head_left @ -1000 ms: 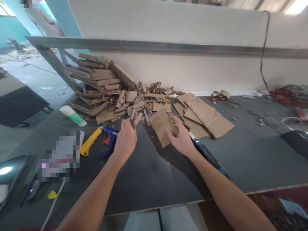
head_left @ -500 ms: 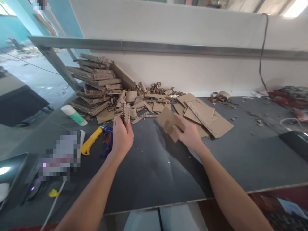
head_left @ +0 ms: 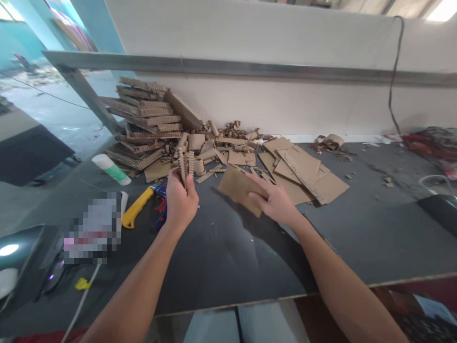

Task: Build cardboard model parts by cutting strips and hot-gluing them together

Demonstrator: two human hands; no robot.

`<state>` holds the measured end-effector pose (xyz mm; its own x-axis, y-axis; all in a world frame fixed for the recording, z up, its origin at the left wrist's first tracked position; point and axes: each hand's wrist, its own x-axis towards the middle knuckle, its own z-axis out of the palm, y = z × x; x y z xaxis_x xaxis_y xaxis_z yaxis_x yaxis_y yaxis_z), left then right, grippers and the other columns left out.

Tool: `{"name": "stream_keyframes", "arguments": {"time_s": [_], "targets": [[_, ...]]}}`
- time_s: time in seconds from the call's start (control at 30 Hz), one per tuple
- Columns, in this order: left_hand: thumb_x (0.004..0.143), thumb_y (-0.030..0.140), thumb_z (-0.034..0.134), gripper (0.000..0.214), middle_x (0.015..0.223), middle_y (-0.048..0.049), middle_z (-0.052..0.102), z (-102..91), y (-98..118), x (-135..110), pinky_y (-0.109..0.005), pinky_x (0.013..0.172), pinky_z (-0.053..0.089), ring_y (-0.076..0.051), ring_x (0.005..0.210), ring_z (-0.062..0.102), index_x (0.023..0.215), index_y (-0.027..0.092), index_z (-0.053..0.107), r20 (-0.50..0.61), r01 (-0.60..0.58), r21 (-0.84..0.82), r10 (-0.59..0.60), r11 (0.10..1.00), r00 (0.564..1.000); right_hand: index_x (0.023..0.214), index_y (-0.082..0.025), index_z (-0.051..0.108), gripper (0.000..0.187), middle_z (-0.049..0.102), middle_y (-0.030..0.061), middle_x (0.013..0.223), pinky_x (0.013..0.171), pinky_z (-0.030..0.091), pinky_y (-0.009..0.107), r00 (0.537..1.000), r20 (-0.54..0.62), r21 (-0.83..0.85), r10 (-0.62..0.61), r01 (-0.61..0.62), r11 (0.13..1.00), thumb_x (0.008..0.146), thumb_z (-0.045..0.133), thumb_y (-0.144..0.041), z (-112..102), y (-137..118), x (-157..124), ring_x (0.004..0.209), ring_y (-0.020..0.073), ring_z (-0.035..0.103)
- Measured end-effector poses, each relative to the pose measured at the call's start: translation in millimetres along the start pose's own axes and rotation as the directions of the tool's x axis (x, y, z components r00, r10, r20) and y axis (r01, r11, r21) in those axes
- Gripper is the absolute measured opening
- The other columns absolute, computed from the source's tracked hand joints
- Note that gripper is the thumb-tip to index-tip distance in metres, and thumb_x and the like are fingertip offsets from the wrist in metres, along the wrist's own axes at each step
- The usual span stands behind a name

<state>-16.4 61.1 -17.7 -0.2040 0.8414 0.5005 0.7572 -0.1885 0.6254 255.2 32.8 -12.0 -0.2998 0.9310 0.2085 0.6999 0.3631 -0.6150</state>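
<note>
Two hands over the dark worktop (head_left: 221, 257). The left hand (head_left: 180, 202) is closed round a little bunch of corrugated strips (head_left: 186, 166), held upright. Looks like two, hard to tell. The right hand (head_left: 276, 202) pinches one flat cardboard piece (head_left: 237, 187), lifted just off the surface. Off to the left lie one yellow cutter (head_left: 137, 213), one blue glue gun (head_left: 161, 209) and one green-and-white tube (head_left: 110, 170). Further back are one tall cardboard stack (head_left: 143, 124) and one spread of flat sheets (head_left: 307, 174).

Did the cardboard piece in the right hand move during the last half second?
Yes. The cardboard piece in the right hand shifted slightly left, away from the flat sheets.
</note>
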Motion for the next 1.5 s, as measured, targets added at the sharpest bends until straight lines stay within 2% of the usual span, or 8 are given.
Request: {"name": "stream_keyframes", "arguments": {"time_s": [0.13, 0.33, 0.57, 0.73, 0.83, 1.07, 1.3, 1.5], "targets": [[0.098, 0.037, 0.04, 0.03, 0.1, -0.0128, 0.062, 1.7, -1, -1, -0.04, 0.083, 0.053, -0.027, 0.094, 0.065, 0.117, 0.015, 0.049, 0.014, -0.014, -0.023, 0.015, 1.0, 1.0, 0.142, -0.031, 0.055, 0.053, 0.076, 0.0043, 0.103, 0.066, 0.054, 0.032, 0.955, 0.267, 0.104, -0.125, 0.1, 0.99, 0.09, 0.059, -0.04, 3, -3, -4, 0.074, 0.0218, 0.069], [0.099, 0.034, 0.04, 0.025, 0.094, -0.0104, 0.063, 2.9, 5, -4, -0.038, 0.078, 0.052, -0.025, 0.087, 0.065, 0.113, 0.017, 0.051, 0.093, -0.045, 0.005, 0.045, 0.999, 0.995, 0.151, -0.025, 0.043, 0.057, 0.075, 0.0087, 0.104, 0.07, 0.054, 0.038, 0.988, -0.133, -0.101, 0.082, -0.096, 0.99, 0.095, 0.045, -0.03, -3, 11, 6, 0.073, 0.0244, 0.069], [0.098, 0.029, 0.041, 0.022, 0.103, -0.0137, 0.063, 3.1, 8, -5, -0.039, 0.085, 0.051, -0.028, 0.099, 0.064, 0.113, 0.016, 0.05, 0.105, -0.097, 0.027, 0.093, 0.995, 0.99, 0.149, -0.034, 0.045, 0.053, 0.075, 0.0039, 0.102, 0.055, 0.049, 0.029, 0.927, 0.352, 0.116, -0.126, 0.091, 0.989, 0.096, 0.047, -0.04, 1, -10, -4, 0.054, 0.0163, 0.061], [0.097, 0.027, 0.043, 0.021, 0.109, -0.015, 0.063, 5.0, 11, -8, -0.04, 0.087, 0.051, -0.028, 0.104, 0.063, 0.114, 0.016, 0.05, 0.138, -0.096, 0.015, 0.093, 0.995, 0.986, 0.153, -0.028, 0.038, 0.058, 0.074, 0.0074, 0.101, 0.07, 0.053, 0.04, 0.995, -0.045, -0.106, 0.09, -0.095, 0.99, 0.095, 0.045, -0.034, 1, 11, 6, 0.063, 0.0227, 0.066], [0.096, 0.024, 0.044, 0.021, 0.11, -0.015, 0.063, 7.1, 15, -12, -0.041, 0.09, 0.051, -0.028, 0.106, 0.062, 0.115, 0.016, 0.05, 0.182, -0.1, -0.01, 0.1, 0.995, 0.978, 0.15, -0.029, 0.041, 0.057, 0.069, 0.0091, 0.121, 0.078, 0.054, 0.043, 0.997, -0.063, -0.052, 0.053, -0.057, 0.997, 0.095, 0.047, -0.037, -1, 12, 5, 0.07, 0.0228, 0.068], [0.099, 0.025, 0.041, 0.028, 0.116, -0.0162, 0.06, 11.2, 18, -21, -0.04, 0.09, 0.052, -0.028, 0.109, 0.061, 0.124, 0.015, 0.048, 0.281, -0.133, 0.001, 0.127, 0.991, 0.951, 0.153, -0.024, 0.032, 0.059, 0.072, 0.0067, 0.086, 0.047, 0.041, 0.028, 0.972, 0.234, -0.033, 0.009, -0.001, 0.999, 0.098, 0.043, -0.044, 17, -13, -6, 0.053, 0.0184, 0.06], [0.089, 0.009, 0.045, 0.044, 0.127, -0.0131, 0.055, 9.6, 19, -24, -0.038, 0.089, 0.053, -0.028, 0.113, 0.06, 0.132, 0.019, 0.048, 0.508, -0.368, 0.215, 0.218, 0.905, 0.833, 0.117, -0.012, 0.063, 0.049, 0.065, 0.0095, 0.064, 0.045, 0.029, 0.03, 0.962, 0.236, -0.558, 0.138, 0.018, 0.829, 0.098, 0.044, -0.053, 22, -37, -13, 0.052, 0.023, 0.06], [0.094, 0.006, 0.033, 0.053, 0.132, -0.019, 0.056, 20.4, 11, -18, -0.047, 0.096, 0.047, -0.032, 0.122, 0.053, 0.146, 0.013, 0.04, 0.606, -0.584, 0.319, 0.313, 0.747, 0.731, 0.088, -0.019, 0.064, 0.03, 0.068, 0.0078, 0.082, 0.059, 0.043, 0.031, 0.94, 0.327, -0.425, -0.096, 0.237, 0.873, 0.097, 0.053, -0.045, 23, -37, -16, 0.074, 0.0225, 0.065]]}}
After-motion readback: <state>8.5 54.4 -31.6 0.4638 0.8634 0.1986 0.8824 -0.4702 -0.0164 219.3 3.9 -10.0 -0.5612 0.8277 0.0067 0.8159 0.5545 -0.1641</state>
